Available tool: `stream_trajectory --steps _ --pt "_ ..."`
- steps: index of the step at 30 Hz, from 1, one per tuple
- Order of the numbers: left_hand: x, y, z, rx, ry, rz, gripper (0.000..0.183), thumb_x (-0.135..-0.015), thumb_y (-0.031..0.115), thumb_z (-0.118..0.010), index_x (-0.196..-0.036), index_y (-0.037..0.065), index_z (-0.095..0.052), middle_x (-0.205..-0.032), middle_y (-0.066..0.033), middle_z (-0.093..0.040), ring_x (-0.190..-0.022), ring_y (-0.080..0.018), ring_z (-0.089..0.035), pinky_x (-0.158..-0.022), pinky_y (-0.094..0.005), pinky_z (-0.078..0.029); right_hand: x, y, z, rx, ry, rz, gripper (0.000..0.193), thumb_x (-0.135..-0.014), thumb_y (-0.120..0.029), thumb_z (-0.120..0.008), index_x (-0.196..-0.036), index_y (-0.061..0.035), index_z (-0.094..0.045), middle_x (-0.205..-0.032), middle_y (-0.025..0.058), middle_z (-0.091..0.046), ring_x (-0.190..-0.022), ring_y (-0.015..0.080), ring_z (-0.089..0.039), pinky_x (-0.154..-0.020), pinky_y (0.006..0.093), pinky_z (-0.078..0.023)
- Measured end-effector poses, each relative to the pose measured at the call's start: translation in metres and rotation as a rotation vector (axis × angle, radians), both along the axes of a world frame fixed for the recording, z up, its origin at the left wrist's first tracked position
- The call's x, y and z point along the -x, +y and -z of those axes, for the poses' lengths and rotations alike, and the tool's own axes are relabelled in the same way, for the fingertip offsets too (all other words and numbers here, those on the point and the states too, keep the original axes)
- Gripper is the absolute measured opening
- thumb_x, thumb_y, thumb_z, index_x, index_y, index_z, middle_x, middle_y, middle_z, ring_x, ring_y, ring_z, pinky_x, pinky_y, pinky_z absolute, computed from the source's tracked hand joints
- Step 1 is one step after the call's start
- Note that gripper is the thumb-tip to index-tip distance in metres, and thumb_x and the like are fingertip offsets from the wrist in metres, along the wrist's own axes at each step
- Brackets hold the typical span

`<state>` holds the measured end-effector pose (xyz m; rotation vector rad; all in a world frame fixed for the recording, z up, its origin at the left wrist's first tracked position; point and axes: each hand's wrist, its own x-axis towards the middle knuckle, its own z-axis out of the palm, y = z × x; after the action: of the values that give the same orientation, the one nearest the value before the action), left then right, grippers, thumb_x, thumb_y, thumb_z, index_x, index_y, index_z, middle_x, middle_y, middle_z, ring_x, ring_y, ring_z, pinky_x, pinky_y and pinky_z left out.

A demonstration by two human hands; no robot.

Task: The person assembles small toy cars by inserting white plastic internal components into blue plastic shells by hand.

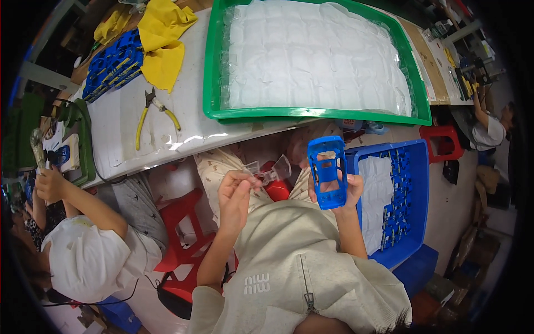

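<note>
My left hand (233,196) pinches a clear plastic part (271,173), thin and bent, which looks like a toy car's window piece. In my right hand (354,192) is a blue toy car body shell (335,197), held upright with its window openings showing through. The two pieces are apart, above my lap. Beside my right arm stands a blue crate (418,189) with rows of blue car shells (399,195) and white sheeting (374,195) in it.
Ahead, a green tray (214,83) with white padded sheeting (317,55) overhangs the table's (194,133) edge. Yellow-handled pliers (151,114), yellow cloth (163,39) and stacked blue shells (115,64) lie left. A co-worker (92,250) sits at left near red stools (181,222).
</note>
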<state>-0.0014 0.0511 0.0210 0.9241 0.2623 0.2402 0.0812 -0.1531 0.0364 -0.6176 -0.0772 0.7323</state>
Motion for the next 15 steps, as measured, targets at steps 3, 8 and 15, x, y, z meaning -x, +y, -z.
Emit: stream_trajectory --steps 3,8,15 --pt "0.001 -0.003 -0.012 0.392 -0.032 0.063 0.012 -0.085 0.009 -0.052 -0.096 0.004 -0.049 -0.086 -0.0051 -0.054 -0.081 -0.015 -0.053 -0.071 -0.0252 -0.041 -0.004 0.002 -0.008 -0.183 0.013 -0.105 0.075 -0.067 -0.04 -0.051 -0.126 0.0036 -0.036 -0.123 0.0283 -0.036 -0.066 0.0295 -0.057 -0.056 0.0364 -0.049" --pt "-0.005 -0.012 -0.011 0.503 0.006 0.131 0.011 -0.086 0.01 -0.051 -0.096 0.005 -0.049 -0.087 -0.0052 -0.054 -0.083 -0.0151 -0.053 -0.073 -0.026 -0.042 -0.006 0.006 -0.009 -0.428 -0.029 -0.296 0.072 -0.068 -0.038 -0.051 -0.127 0.0006 -0.036 -0.136 0.0326 -0.016 -0.063 0.03 -0.056 -0.054 0.0368 -0.047" --pt "-0.005 -0.011 -0.011 0.489 0.002 0.135 0.011 -0.086 0.01 -0.051 -0.096 0.005 -0.049 -0.088 -0.0053 -0.054 -0.084 -0.0152 -0.054 -0.074 -0.0257 -0.043 0.0 -0.004 -0.006 -0.347 0.014 -0.23 0.069 -0.067 -0.035 -0.053 -0.123 0.0025 -0.038 -0.12 0.028 -0.039 -0.065 0.0347 -0.057 -0.054 0.0379 -0.047"
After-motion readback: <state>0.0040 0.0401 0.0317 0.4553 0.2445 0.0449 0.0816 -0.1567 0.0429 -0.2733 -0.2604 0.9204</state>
